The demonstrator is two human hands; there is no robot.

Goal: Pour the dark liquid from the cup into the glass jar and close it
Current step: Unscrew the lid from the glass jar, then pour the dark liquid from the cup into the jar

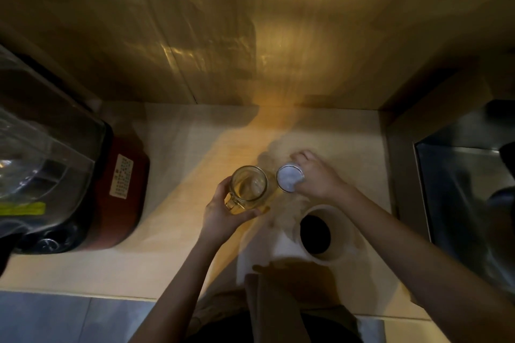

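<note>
The left hand point(223, 211) wraps its grip around the glass jar point(249, 186) at frame centre, fingers curled on the near side, the jar upright and open on the pale surface point(172, 147). Just right of it, the right hand point(315, 175) pinches a round silvery lid point(289, 177), tilted toward the camera, close beside the jar's rim. Below right stands the white cup point(328, 234) holding dark liquid. A red-based appliance point(117, 192) sits at the left; a metal sink point(468, 189) lies at the right edge.
</note>
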